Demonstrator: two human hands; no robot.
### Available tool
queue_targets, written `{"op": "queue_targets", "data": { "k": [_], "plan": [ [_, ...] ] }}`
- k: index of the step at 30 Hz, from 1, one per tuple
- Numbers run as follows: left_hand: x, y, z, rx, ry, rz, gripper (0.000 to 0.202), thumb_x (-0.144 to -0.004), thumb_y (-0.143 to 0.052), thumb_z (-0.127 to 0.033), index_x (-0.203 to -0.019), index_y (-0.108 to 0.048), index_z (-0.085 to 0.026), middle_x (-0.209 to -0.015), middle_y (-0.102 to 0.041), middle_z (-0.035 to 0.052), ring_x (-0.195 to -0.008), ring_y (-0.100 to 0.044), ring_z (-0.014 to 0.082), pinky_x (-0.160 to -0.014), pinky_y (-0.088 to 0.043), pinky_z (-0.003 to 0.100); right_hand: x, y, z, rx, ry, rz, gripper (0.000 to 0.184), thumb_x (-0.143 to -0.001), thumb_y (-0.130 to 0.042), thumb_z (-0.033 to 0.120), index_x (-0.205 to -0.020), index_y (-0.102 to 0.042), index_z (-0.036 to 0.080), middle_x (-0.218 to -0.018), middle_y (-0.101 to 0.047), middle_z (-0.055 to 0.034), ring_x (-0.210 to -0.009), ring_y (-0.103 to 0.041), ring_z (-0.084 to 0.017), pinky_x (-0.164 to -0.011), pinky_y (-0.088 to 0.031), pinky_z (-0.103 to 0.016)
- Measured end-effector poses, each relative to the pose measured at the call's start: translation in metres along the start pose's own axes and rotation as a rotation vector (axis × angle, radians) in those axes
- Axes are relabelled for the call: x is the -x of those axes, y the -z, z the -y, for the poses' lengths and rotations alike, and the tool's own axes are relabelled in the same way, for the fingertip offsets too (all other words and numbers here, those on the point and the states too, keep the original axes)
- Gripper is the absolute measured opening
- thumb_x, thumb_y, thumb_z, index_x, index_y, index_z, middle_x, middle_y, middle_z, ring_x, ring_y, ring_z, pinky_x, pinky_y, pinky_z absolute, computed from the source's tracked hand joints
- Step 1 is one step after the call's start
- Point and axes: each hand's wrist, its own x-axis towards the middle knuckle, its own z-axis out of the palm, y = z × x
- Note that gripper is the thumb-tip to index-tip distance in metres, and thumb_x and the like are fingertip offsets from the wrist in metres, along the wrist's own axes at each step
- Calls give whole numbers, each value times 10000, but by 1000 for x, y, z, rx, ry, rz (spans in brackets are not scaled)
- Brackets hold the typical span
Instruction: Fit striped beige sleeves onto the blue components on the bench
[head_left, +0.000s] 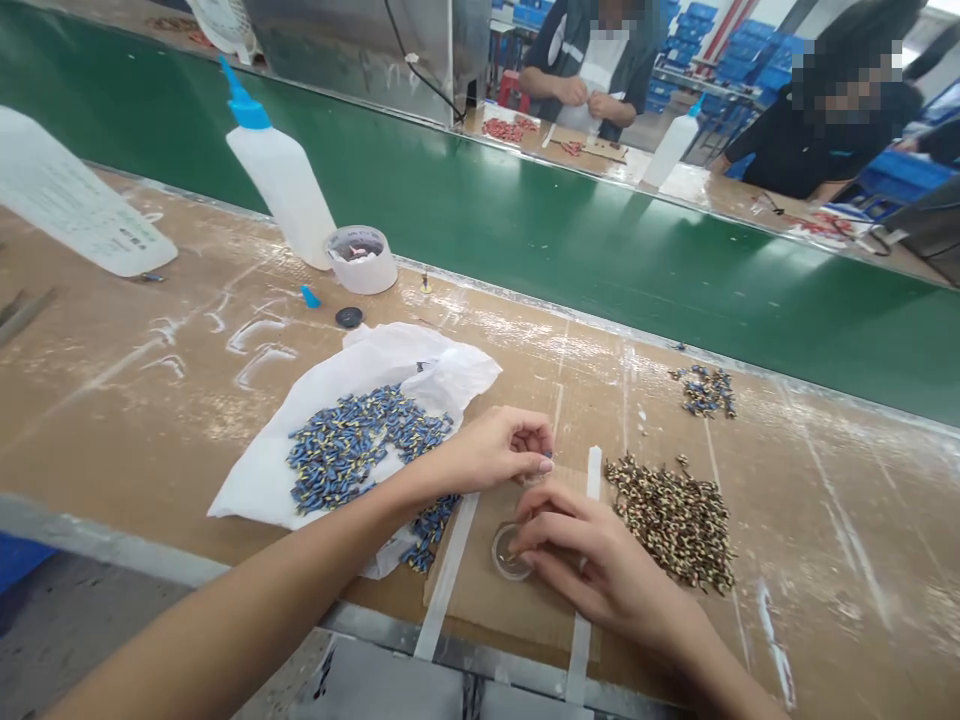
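Observation:
My left hand [499, 447] is pinched shut on a small blue part, just right of a heap of small blue parts [360, 450] lying on a white plastic bag [262, 480]. My right hand [585, 560] rests below it with fingers curled beside a small round clear dish [506, 553] on a taped-down piece of cardboard [495, 600]. What its fingers hold, if anything, I cannot make out. A heap of small brown-and-cream parts [675, 520] lies just right of my right hand.
A white squeeze bottle with a blue nozzle [277, 175], a white cup [361, 260], a blue cap [310, 297] and a black disc [349, 317] stand at the back. A small blue pile [705, 390] lies far right. A green conveyor belt [525, 220] runs behind; two people work across it.

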Motion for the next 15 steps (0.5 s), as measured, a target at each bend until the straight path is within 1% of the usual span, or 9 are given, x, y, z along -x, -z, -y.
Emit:
{"op": "queue_targets", "data": {
  "k": [3,5,6,9,10,11,12,13,15],
  "plan": [
    [-1,0,1,35,17,-5,53,-786,-618,-180,-801,-577,-149,-733,-603,-5,-682,-566,114,-658,-457,246,-2,8,-1,11,1,-8,176,-904,-559,151,-1041,-638,225,-1102,-609,-55,-1005,-588,-163,-871,-478,-295],
    [-1,0,1,49,37,-12,61,-781,-624,-193,-799,-589,-147,-739,-618,5,-681,-575,119,-657,-460,252,6,28,-9,61,-49,-109,174,-912,-566,224,-1073,-630,240,-1108,-637,-53,-1018,-599,-181,-887,-479,-321],
    [-1,0,1,61,52,-14,67,-781,-624,-201,-800,-592,-146,-741,-623,9,-675,-577,120,-646,-460,251,13,42,-16,112,-103,-198,172,-923,-546,250,-1072,-632,247,-1085,-658,-50,-996,-612,-188,-873,-483,-332],
    [-1,0,2,84,87,-20,77,-778,-627,-212,-803,-592,-147,-747,-625,13,-654,-572,116,-611,-452,242,48,93,-46,306,-439,-530,188,-902,-558,361,-1000,-658,234,-980,-704,-58,-867,-655,-215,-760,-502,-341],
    [-1,0,2,75,87,-24,76,-776,-629,-211,-800,-593,-149,-740,-620,9,-650,-566,113,-606,-447,238,61,108,-57,367,-547,-577,228,-883,-570,404,-991,-665,227,-940,-714,-64,-811,-662,-225,-723,-501,-348],
    [-2,0,2,59,84,-27,74,-774,-632,-210,-797,-593,-151,-728,-614,3,-647,-560,110,-605,-441,235,73,120,-67,416,-636,-588,261,-861,-582,441,-961,-671,217,-886,-722,-69,-757,-662,-234,-685,-493,-352],
    [-2,0,1,39,79,-29,73,-773,-633,-211,-794,-594,-153,-715,-607,-3,-644,-554,108,-604,-434,231,82,129,-75,437,-697,-555,294,-843,-587,471,-943,-676,209,-834,-724,-71,-714,-658,-238,-661,-486,-356],
    [-2,0,1,19,74,-31,73,-772,-635,-212,-791,-594,-154,-706,-601,-8,-642,-548,105,-602,-428,228,88,134,-81,426,-727,-517,319,-830,-592,488,-944,-677,202,-810,-726,-74,-709,-663,-243,-661,-486,-358],
    [-2,0,1,-15,64,-33,77,-771,-637,-218,-787,-595,-155,-699,-594,-13,-641,-541,101,-599,-416,222,92,135,-87,376,-729,-450,346,-820,-593,496,-958,-678,191,-809,-731,-84,-730,-674,-249,-676,-494,-360]
  ]
}}
